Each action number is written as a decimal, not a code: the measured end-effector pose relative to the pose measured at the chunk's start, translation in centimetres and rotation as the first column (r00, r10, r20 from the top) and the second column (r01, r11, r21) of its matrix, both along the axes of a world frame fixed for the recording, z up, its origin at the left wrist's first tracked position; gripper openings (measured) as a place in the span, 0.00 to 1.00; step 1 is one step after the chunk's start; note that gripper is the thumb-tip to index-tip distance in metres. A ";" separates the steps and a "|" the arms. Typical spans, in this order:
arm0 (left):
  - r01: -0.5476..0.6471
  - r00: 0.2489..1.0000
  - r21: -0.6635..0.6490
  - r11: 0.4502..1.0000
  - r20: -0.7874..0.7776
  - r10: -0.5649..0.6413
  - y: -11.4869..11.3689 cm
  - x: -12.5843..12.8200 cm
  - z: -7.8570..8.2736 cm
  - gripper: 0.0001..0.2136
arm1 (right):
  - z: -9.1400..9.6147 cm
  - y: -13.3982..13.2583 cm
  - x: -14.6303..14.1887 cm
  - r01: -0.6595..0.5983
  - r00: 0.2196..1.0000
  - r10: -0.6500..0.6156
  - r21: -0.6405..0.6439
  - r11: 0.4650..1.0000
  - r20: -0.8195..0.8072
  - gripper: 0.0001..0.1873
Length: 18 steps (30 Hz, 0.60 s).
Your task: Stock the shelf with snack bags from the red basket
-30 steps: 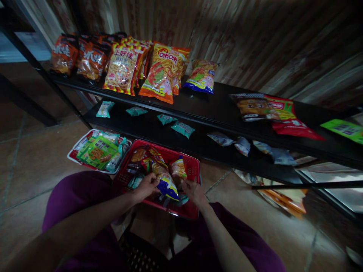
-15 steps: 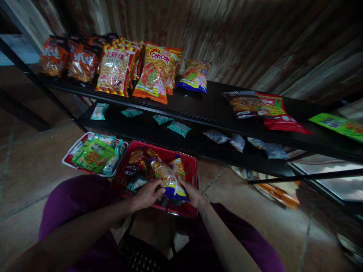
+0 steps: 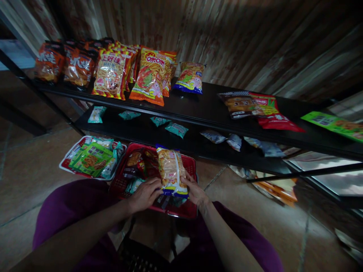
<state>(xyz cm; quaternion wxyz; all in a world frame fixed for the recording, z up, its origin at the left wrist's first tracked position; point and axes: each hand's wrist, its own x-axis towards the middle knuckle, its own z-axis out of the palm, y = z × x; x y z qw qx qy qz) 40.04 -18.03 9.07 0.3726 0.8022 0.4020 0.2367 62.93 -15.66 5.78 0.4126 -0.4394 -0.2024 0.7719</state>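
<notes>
Both hands grip a snack bag (image 3: 171, 172) with blue ends, its pale back seam facing up, over the red basket (image 3: 193, 166). My left hand (image 3: 146, 193) closes on the bag's lower left edge. Along the lower right side, my right hand (image 3: 195, 190) has its fingers wrapped round it. Whether a second bag lies behind it I cannot tell. Below, in the basket, lie a brown snack bag (image 3: 133, 160) and a small teal packet (image 3: 134, 185). A similar blue-ended bag (image 3: 189, 78) leans on the upper shelf.
Orange-black bags (image 3: 79, 68), red-yellow bags (image 3: 111, 73) and orange bags (image 3: 148, 75) stand on the black upper shelf (image 3: 210, 102). Farther right lie a brown bag (image 3: 239, 104), a red bag (image 3: 279, 119) and a green bag (image 3: 331, 122). Left sits a white-rimmed basket (image 3: 62, 165).
The blue-ended bag has turned more upright, and its seamed back now shows more fully. The second blue-ended bag beside it is no longer distinctly visible. Both hands still grip.
</notes>
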 end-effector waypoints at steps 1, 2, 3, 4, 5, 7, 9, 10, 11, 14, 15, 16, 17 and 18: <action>-0.019 1.000 -0.010 1.000 0.007 0.020 0.2 0.0 0.0 0.07 | 0.3 0.2 0.0 0.010 1.000 -0.010 0.021 1.000 0.006 0.33; -0.031 0.999 -0.026 0.999 0.010 0.032 0.4 0.0 0.0 0.06 | 0.6 0.4 -0.1 0.015 1.000 -0.016 0.044 0.999 0.016 0.33; -0.042 0.999 -0.049 0.998 0.013 0.043 0.6 0.0 0.1 0.05 | 0.9 0.5 -0.1 0.019 0.999 -0.021 0.070 0.997 0.030 0.32; -0.059 0.998 -0.078 0.995 0.017 0.061 0.7 0.1 0.1 0.03 | 1.1 0.7 0.0 0.022 0.999 -0.026 0.098 0.995 0.044 0.32; -0.081 0.996 -0.114 0.990 0.028 0.085 0.9 0.1 0.2 0.03 | 1.3 0.8 0.0 0.027 0.998 -0.034 0.125 0.992 0.055 0.31; -0.124 0.986 -0.204 0.971 0.087 0.144 1.2 0.3 0.2 0.03 | 1.6 1.1 0.2 0.049 0.996 -0.061 0.169 0.984 0.068 0.32; -0.151 0.956 -0.324 0.934 0.191 0.221 1.6 0.3 0.3 0.05 | 1.8 1.2 0.3 0.073 0.993 -0.090 0.193 0.978 0.079 0.34; -0.162 0.930 -0.386 0.908 0.247 0.271 2.0 0.4 0.4 0.07 | 1.9 1.3 0.4 0.079 0.992 -0.097 0.198 0.977 0.085 0.35; -0.174 0.897 -0.449 0.877 0.295 0.330 2.4 0.4 0.5 0.09 | 2.0 1.4 0.5 0.078 0.991 -0.099 0.201 0.976 0.092 0.36; -0.221 0.752 -0.615 0.757 0.387 0.534 3.9 0.3 1.3 0.16 | 2.3 1.4 0.5 0.040 0.992 -0.063 0.205 0.978 0.106 0.39; -0.227 0.694 -0.667 0.710 0.401 0.598 4.5 0.2 1.6 0.18 | 2.4 1.3 0.5 0.016 0.993 -0.040 0.207 0.978 0.110 0.39; -0.224 0.642 -0.716 0.661 0.402 0.653 5.0 0.2 1.9 0.19 | 2.5 1.2 0.4 -0.009 0.993 -0.016 0.208 0.978 0.117 0.40; -0.214 0.597 -0.759 0.614 0.396 0.697 5.5 0.2 2.2 0.20 | 2.6 1.2 0.4 -0.038 0.992 0.012 0.205 0.978 0.124 0.41; -0.197 0.565 -0.795 0.573 0.386 0.729 6.0 0.3 2.4 0.21 | 2.8 1.1 0.3 -0.069 0.991 0.044 0.197 0.978 0.130 0.42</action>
